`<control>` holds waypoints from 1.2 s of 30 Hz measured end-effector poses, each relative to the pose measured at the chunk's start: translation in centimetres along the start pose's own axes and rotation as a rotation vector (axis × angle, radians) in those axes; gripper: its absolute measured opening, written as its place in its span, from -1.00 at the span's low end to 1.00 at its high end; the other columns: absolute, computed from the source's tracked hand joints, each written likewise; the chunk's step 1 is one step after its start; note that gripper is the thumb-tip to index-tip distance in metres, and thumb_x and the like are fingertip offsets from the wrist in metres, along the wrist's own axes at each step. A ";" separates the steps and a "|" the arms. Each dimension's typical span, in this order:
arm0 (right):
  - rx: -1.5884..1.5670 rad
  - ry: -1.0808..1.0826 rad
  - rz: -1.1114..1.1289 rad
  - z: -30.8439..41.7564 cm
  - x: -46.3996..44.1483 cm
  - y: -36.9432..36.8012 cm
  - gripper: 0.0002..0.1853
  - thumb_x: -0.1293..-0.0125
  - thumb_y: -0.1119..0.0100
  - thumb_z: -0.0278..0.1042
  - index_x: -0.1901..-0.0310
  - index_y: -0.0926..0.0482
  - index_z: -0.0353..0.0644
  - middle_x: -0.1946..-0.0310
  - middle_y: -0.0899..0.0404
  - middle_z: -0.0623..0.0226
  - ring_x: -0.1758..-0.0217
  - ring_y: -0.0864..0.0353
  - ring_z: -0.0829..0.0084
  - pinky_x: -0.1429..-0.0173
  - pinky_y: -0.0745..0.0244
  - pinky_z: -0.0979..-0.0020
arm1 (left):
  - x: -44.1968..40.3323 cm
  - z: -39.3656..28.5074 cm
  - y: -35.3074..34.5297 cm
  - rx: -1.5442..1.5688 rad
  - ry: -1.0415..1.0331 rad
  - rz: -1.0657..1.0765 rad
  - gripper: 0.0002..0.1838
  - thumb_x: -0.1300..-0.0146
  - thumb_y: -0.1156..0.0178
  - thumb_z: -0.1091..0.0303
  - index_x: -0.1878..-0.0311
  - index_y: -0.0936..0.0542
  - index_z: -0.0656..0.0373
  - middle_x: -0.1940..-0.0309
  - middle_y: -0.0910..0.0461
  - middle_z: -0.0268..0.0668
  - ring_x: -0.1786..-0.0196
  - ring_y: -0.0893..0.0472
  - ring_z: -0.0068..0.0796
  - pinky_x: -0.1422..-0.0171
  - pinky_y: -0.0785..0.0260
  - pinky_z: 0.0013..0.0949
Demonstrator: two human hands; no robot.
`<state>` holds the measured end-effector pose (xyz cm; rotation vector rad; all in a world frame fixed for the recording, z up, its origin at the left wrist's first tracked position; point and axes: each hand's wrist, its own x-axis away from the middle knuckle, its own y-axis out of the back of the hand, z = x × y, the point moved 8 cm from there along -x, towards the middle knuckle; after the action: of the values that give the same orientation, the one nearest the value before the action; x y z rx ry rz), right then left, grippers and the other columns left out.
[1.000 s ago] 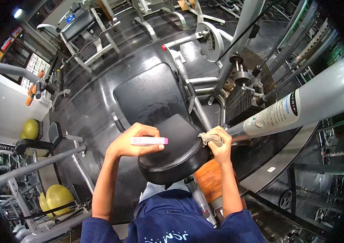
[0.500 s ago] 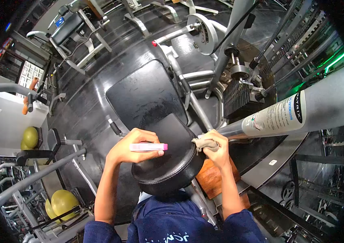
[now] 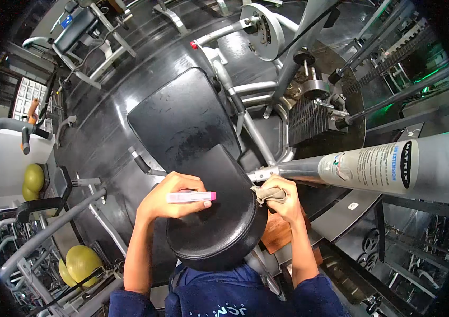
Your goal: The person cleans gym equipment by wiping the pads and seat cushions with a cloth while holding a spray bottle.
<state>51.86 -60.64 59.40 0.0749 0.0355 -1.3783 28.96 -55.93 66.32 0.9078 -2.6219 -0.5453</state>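
Note:
My left hand is wrapped round a clear bottle with a pink end, held over the left side of a black padded backrest. A crumpled beige cloth is gripped in my right hand, at the right edge of that backrest. Beyond the backrest lies the wide black seat pad, with dull streaks on its surface.
A thick grey machine post with a label extends to the right. A weight stack and a round plate stand ahead. Yellow exercise balls are at the left. A brown wooden piece lies below my right hand.
The view has shifted, and the backrest and seat appear farther left. The labelled post has swung lower in view. Both hands keep their hold on the bottle and cloth.

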 end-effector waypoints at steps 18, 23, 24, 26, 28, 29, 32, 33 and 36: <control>0.298 -0.128 0.188 6.4 -7.6 -4.0 -0.71 -0.19 -0.35 -0.44 0.03 -0.70 -0.19 0.19 -0.78 0.25 0.11 -0.73 0.50 -0.07 -0.55 0.40 | 7.3 0.8 3.1 0.056 -0.042 -0.299 -0.78 -0.15 -0.42 0.33 0.44 -0.60 0.23 0.59 -0.51 -0.27 0.53 -0.48 -0.36 0.40 -0.26 -0.30; 0.462 -0.094 0.346 12.5 -8.1 -10.3 -0.73 -0.17 -0.36 -0.37 0.07 -0.70 -0.17 0.23 -0.76 0.18 0.17 -0.76 0.29 0.01 -0.56 0.33 | 12.3 3.1 4.6 0.070 -0.055 -0.378 -0.81 -0.19 -0.41 0.34 0.41 -0.64 0.23 0.55 -0.58 -0.29 0.52 -0.55 -0.49 0.40 -0.32 -0.39; 0.469 -0.096 0.350 13.0 -8.3 -11.6 -0.73 -0.17 -0.36 -0.37 0.07 -0.70 -0.17 0.23 -0.76 0.18 0.17 -0.76 0.29 0.01 -0.56 0.33 | 13.2 4.0 4.9 0.118 -0.039 -0.390 -0.81 -0.19 -0.42 0.34 0.41 -0.64 0.23 0.55 -0.58 -0.31 0.52 -0.55 -0.51 0.40 -0.32 -0.40; 0.553 -0.024 0.433 14.0 -9.0 -14.9 -0.73 -0.15 -0.36 -0.34 0.10 -0.69 -0.17 0.21 -0.75 0.11 0.17 -0.75 0.16 0.04 -0.57 0.28 | 15.1 5.6 5.5 0.172 -0.027 -0.402 -0.81 -0.19 -0.42 0.34 0.41 -0.64 0.24 0.55 -0.58 -0.32 0.51 -0.54 -0.54 0.40 -0.32 -0.41; 0.611 -0.021 0.466 14.1 -10.0 -17.8 -0.73 -0.15 -0.37 -0.36 0.10 -0.68 -0.20 0.24 -0.75 0.15 0.21 -0.74 0.23 0.06 -0.57 0.31 | 17.1 7.6 6.4 0.248 0.003 -0.457 -0.81 -0.20 -0.41 0.35 0.41 -0.64 0.25 0.55 -0.56 -0.35 0.51 -0.53 -0.59 0.41 -0.30 -0.43; 0.663 -0.014 0.498 14.0 -10.7 -19.2 -0.72 -0.14 -0.37 -0.39 0.10 -0.68 -0.22 0.27 -0.75 0.18 0.25 -0.73 0.29 0.08 -0.56 0.34 | 18.1 8.4 6.9 0.259 -0.002 -0.460 -0.81 -0.20 -0.41 0.35 0.41 -0.64 0.25 0.55 -0.56 -0.35 0.51 -0.53 -0.59 0.41 -0.30 -0.43; 0.755 -0.109 0.573 12.8 -13.3 -23.6 -0.71 -0.18 -0.32 -0.25 0.08 -0.70 -0.13 0.25 -0.75 0.08 0.15 -0.75 0.07 0.05 -0.58 0.22 | 21.8 12.1 8.2 0.358 0.085 -0.521 -0.80 -0.21 -0.40 0.33 0.40 -0.64 0.26 0.54 -0.55 -0.36 0.51 -0.52 -0.62 0.42 -0.28 -0.45; 0.764 -0.080 0.590 12.2 -14.5 -25.4 -0.68 -0.20 -0.30 -0.20 0.04 -0.72 -0.10 0.25 -0.75 0.06 0.14 -0.76 0.05 0.03 -0.58 0.21 | 23.2 13.6 8.5 0.382 0.104 -0.529 -0.79 -0.22 -0.39 0.32 0.40 -0.64 0.26 0.54 -0.55 -0.37 0.52 -0.51 -0.63 0.43 -0.28 -0.45; 0.889 -0.085 0.632 9.3 -18.1 -30.1 -0.61 -0.16 -0.31 -0.11 0.01 -0.72 -0.08 0.22 -0.75 0.01 0.11 -0.74 -0.01 -0.03 -0.59 0.16 | 27.1 18.1 9.3 0.513 0.139 -0.546 -0.77 -0.23 -0.38 0.29 0.40 -0.63 0.26 0.54 -0.55 -0.40 0.53 -0.51 -0.65 0.45 -0.28 -0.47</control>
<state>18.64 -49.31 68.98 0.7089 -0.6272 -0.6770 -3.61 -62.03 59.02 1.7687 -2.4050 0.0969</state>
